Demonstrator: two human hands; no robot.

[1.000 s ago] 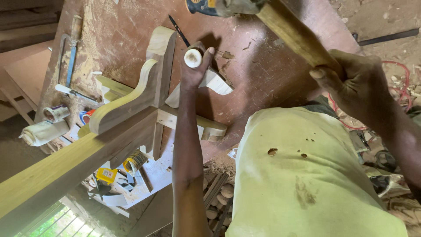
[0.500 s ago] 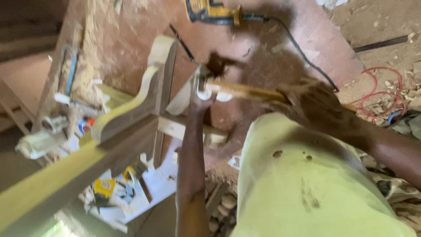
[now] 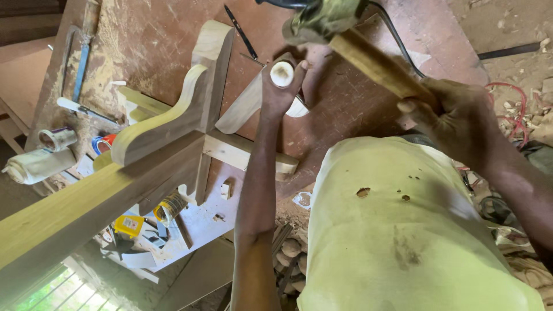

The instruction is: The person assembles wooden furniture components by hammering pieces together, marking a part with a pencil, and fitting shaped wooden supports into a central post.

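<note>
Packages at the lower left

A small yellow box [image 3: 128,224] with a pale label — beside it a yellow-banded tin [image 3: 169,207].

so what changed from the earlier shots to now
The right hand has swung the hammer back up: half a second ago its head was down at the peg; now it is raised beside it. The left hand still grips the peg, and the curved wooden frame has not moved.

Blue-framed saw [image 3: 80,60] lies on dusty brown tabletop [image 3: 144,40]. White roll [image 3: 36,166] at left edge. Yellow tape roll [image 3: 168,207] on lower white board [image 3: 201,222]. Red cable [image 3: 510,109] on floor.
</note>
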